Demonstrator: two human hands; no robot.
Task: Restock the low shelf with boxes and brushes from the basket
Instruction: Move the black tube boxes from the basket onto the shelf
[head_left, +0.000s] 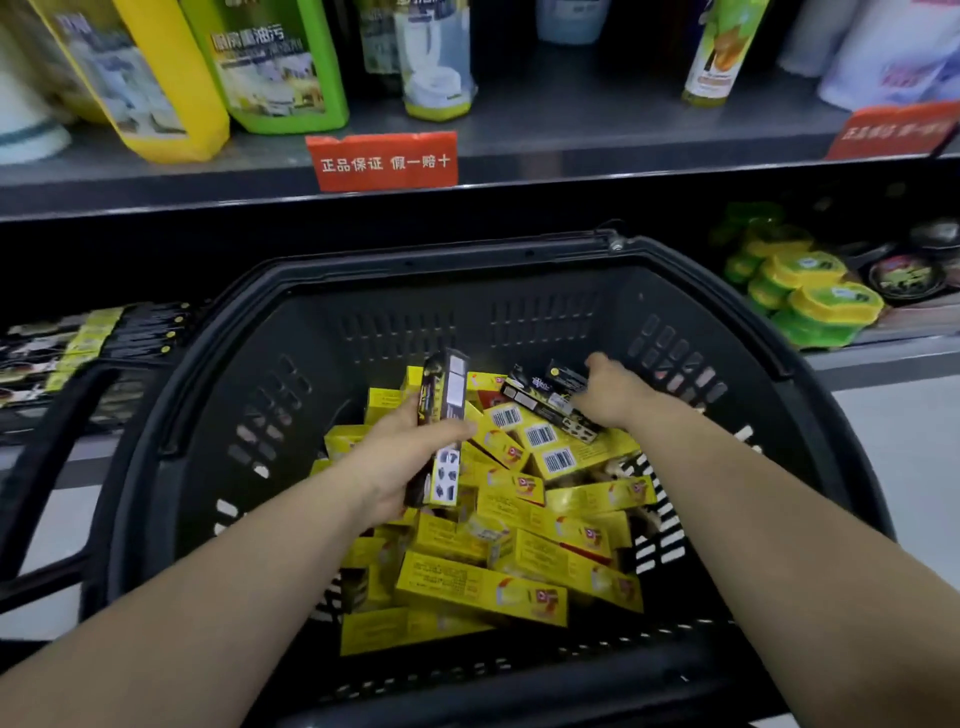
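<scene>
A black plastic basket (218, 395) stands in front of me, filled with several yellow boxes (483, 592). My left hand (400, 457) grips a few long black-and-yellow packs (441, 415), held upright above the boxes. My right hand (613, 395) reaches to the basket's far right and closes its fingers on another black pack (545, 400) lying on the pile. The low shelf (883, 358) runs behind the basket; more black packs (130, 332) lie on it at the left.
Green-and-yellow round containers (810, 301) are stacked on the low shelf at the right. The upper shelf carries cleaner bottles (280, 62) and a red price label (382, 161). The basket's black handle (47, 467) juts out at the left.
</scene>
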